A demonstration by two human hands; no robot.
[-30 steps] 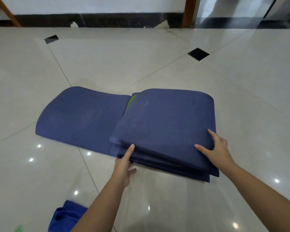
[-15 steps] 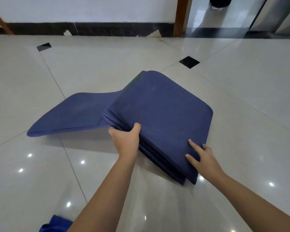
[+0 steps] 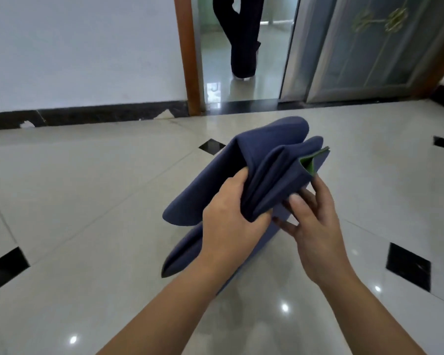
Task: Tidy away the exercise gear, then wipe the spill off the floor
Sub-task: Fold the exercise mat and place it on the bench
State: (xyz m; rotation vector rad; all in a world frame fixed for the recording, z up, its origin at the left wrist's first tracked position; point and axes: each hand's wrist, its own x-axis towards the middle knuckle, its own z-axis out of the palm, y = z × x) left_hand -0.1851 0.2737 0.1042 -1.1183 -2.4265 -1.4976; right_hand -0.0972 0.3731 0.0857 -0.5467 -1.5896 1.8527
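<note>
The folded dark blue exercise mat (image 3: 267, 160) hangs in the air in front of me, its layers bunched and a green inner face showing at its right edge. My left hand (image 3: 231, 216) grips the stacked folds from the left, fingers curled round them. My right hand (image 3: 310, 216) holds the mat's right side, with its thumb on the near face and its fingers behind. The mat's lower folds droop below my left wrist.
Glossy cream floor tiles (image 3: 87, 201) with small black inset squares spread all round. A white wall with a dark skirting (image 3: 87, 115) runs across the back. Beyond a wooden door frame (image 3: 187, 55), a person's dark-trousered legs (image 3: 244, 37) stand in the doorway beside a glass sliding door (image 3: 369, 47).
The mat has come up off the floor into both hands, its loose left section gathered in. My view has risen toward the doorway, and the blue cloth at the bottom left has left the view.
</note>
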